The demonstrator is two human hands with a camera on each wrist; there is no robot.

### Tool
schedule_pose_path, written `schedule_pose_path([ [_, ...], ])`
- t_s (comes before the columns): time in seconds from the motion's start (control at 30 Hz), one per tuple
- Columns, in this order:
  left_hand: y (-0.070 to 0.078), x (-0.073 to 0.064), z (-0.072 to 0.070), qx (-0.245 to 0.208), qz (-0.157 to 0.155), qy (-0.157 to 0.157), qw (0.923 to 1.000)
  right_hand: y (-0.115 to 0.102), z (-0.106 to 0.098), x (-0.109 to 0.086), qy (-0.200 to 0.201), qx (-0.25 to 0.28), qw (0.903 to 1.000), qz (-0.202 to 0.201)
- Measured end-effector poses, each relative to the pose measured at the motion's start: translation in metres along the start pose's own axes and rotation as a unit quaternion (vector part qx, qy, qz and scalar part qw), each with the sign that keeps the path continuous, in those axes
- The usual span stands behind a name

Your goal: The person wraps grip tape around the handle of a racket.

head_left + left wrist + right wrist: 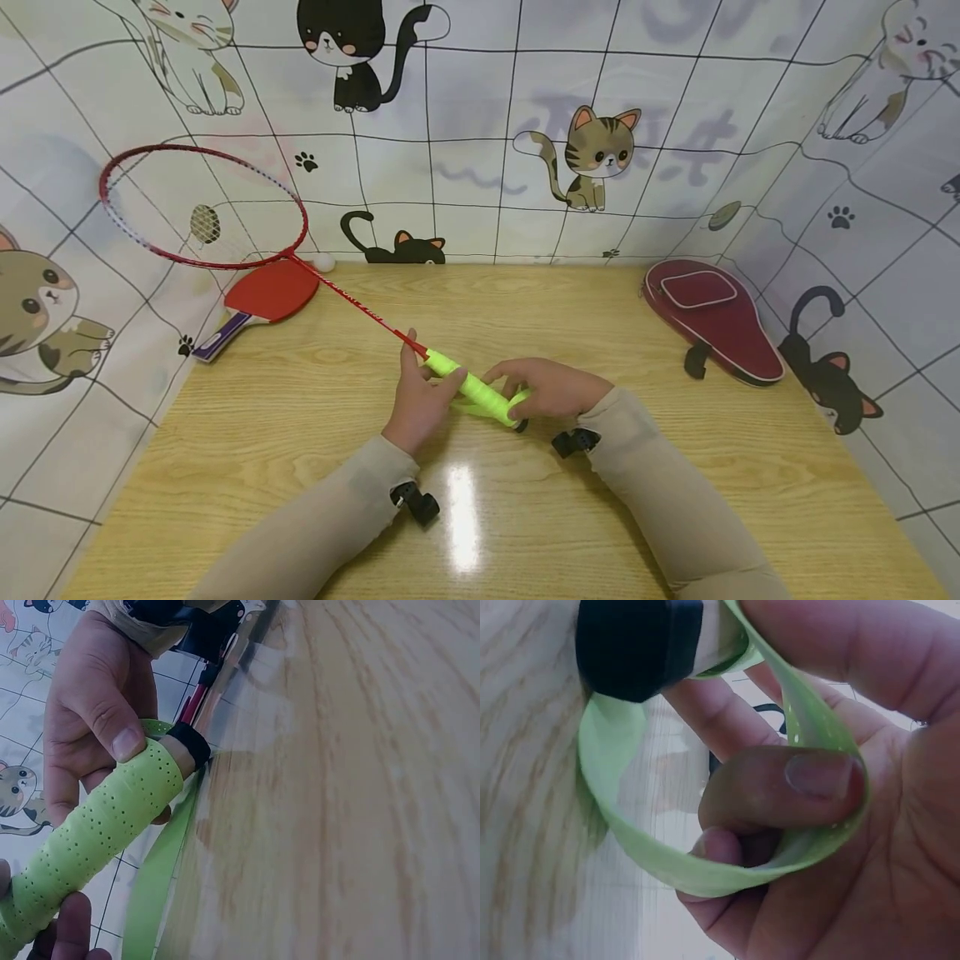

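A badminton racket (360,308) lies diagonally, its red head at the upper left. Perforated yellow-green overgrip tape (105,825) wraps most of its handle, with a pale bare band left beside the black butt cap (191,745). My left hand (420,400) grips the upper handle between thumb and fingers. At the butt end, my right hand (555,387) holds the tape, its thumb pressing the wrap's last turn. A loose length of tape (705,877) loops round the curled fingers of that hand in the right wrist view and hangs past the handle.
On the wooden table (360,533), a red table tennis bat (273,290) lies at the back left, partly below the racket head. Near it sits a white ball (324,262). A dark red bat case (712,317) rests at the back right. Cat-printed sheeting (472,167) surrounds the table.
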State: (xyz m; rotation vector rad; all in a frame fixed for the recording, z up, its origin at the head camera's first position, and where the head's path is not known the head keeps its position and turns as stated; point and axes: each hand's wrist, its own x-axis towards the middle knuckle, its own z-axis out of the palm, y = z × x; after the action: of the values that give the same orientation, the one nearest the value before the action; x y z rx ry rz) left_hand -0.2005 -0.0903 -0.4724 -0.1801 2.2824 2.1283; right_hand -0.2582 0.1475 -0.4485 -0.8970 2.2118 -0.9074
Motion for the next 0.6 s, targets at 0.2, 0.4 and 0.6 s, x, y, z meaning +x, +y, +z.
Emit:
schedule_pose_path([
  [0.2, 0.0002, -0.0009, 0.0009, 0.000, 0.009, 0.004, 0.9999, -0.0026, -0.0006, -0.0021, -0.003, -0.005, 1.0000, 0.001],
  [0.4, 0.0013, -0.0019, 0.0008, -0.003, 0.005, 0.004, 1.0000, -0.0024, -0.0011, -0.0022, -0.010, 0.000, 0.9999, -0.005],
  [0.6, 0.0007, -0.0012, 0.0005, -0.003, 0.007, 0.002, 1.0000, -0.0026, 0.0000, -0.0005, -0.010, 0.006, 0.9999, -0.001],
])
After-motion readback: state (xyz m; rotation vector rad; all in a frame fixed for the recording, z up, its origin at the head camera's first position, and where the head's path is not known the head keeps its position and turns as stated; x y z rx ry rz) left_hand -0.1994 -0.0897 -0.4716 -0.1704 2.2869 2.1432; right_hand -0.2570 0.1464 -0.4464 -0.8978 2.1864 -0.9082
